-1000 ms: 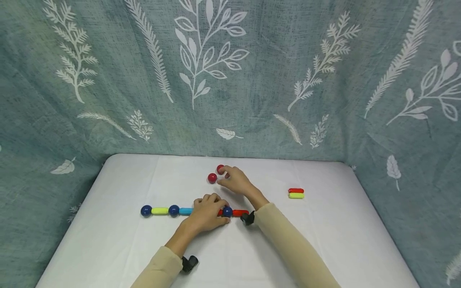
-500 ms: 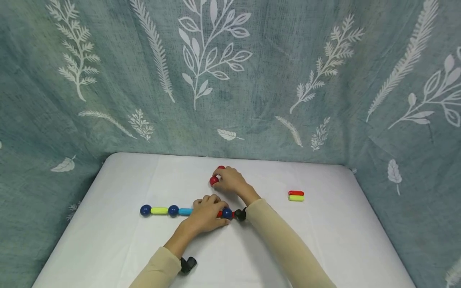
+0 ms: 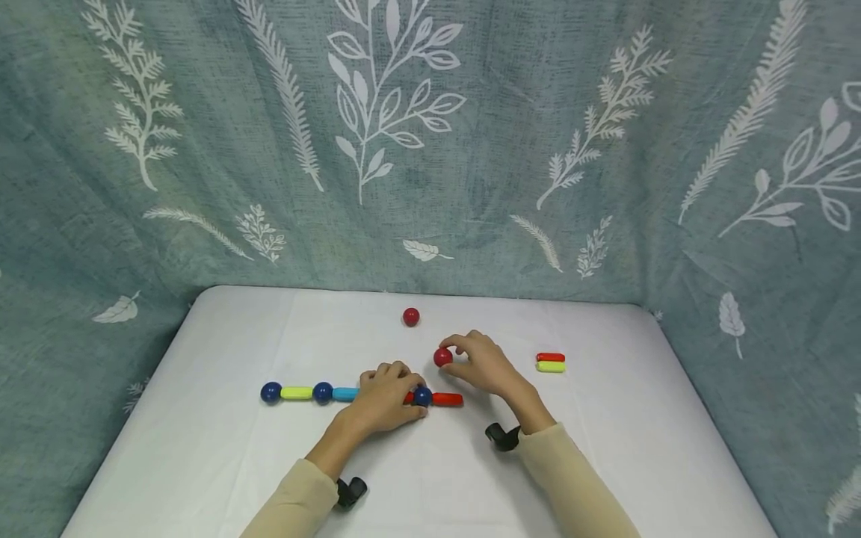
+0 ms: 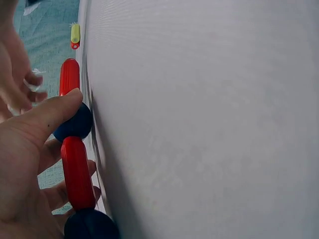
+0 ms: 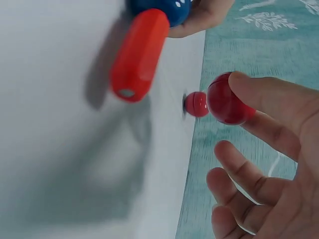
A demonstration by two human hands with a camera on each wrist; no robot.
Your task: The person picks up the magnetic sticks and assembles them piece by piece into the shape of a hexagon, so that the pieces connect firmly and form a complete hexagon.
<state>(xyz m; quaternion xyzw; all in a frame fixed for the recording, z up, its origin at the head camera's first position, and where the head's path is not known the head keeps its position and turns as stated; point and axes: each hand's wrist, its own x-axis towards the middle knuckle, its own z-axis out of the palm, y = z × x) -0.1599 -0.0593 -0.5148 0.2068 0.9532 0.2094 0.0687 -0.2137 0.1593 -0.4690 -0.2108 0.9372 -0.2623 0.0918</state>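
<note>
A chain of balls and rods lies across the white table. From the left in the head view run a dark blue ball (image 3: 271,393), a yellow-green rod (image 3: 297,393), another blue ball (image 3: 323,393) and a light blue rod (image 3: 345,394). My left hand (image 3: 385,402) covers the middle and grips the chain around the right-hand blue ball (image 4: 79,124), its thumb across that ball. Beyond it a red rod (image 3: 447,400) sticks out, its metal tip bare in the right wrist view. Above the table my right hand (image 3: 489,366) pinches a red ball (image 5: 227,99) between thumb and finger.
Another red ball (image 3: 411,317) rests near the table's back edge. To the right, a red rod (image 3: 551,357) and a yellow-green rod (image 3: 551,367) lie side by side. Behind the table (image 3: 202,463) hangs a green curtain (image 3: 484,187) with white leaves.
My right hand has gripped one of the two red balls at the back and brought it right and nearer, towards the chain's free end. The left hand has stayed in place.
</note>
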